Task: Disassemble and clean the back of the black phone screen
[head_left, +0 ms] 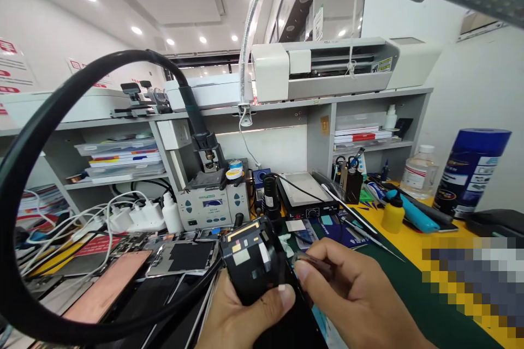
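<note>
My left hand [245, 313] is wrapped round a thick black roll of tape [248, 267], with small white, yellow and dark scraps stuck on its surface. A narrow dark strip [282, 271] stands off the roll's right side near my left thumb. Just to the right, my right hand [352, 289] is closed in a pinch. Between its thumb and fingers is a small dark, thin piece [314, 263]; its kind cannot be made out. Below both hands lies a flat black panel [290, 322], partly covered by them.
A thick black hose [24, 174] loops over the left side from the soldering station [213, 207]. Phone parts and screens [110, 283] crowd the left bench. A heating plate [307, 188] stands behind; a yellow bottle [393, 215] and blue spray can [470, 174] stand right.
</note>
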The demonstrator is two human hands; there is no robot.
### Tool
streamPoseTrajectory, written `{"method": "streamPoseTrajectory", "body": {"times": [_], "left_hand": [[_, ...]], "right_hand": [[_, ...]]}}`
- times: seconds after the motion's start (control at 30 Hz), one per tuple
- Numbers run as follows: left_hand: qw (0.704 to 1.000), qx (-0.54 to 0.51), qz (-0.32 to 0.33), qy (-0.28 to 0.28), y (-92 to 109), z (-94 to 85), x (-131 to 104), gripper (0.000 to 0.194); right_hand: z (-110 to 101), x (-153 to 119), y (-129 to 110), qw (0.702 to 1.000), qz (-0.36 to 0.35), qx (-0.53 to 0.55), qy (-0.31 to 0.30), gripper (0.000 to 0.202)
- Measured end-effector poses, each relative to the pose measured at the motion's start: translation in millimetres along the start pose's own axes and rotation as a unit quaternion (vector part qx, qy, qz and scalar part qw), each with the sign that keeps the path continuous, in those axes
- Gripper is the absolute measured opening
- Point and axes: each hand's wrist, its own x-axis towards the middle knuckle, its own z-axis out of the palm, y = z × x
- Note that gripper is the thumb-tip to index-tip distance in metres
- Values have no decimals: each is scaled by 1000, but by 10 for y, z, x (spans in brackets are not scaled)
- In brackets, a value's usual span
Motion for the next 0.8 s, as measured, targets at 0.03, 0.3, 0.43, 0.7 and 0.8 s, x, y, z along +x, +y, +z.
{"method": "streamPoseTrajectory", "body": {"times": [0.03,0.3,0.43,0.7,0.8], "left_hand": [[1000,-12,-1,-4,3,5,5,38],[1000,-7,-1,-5,6,-2,46,40],[1000,7,23,-19,8,10,47,39],[1000,2,-2,8,-4,-15,34,37],[1000,15,-2,8,23,5,29,38]], "right_hand": [[1,0,-1,1000,6,7,-2,29],[-16,4,-50,999,29,22,-21,32],[-14,8,-76,999,36,21,-17,31],[-1,27,-53,999,36,28,-17,30],[-3,29,-32,999,30,27,-18,29]]}}
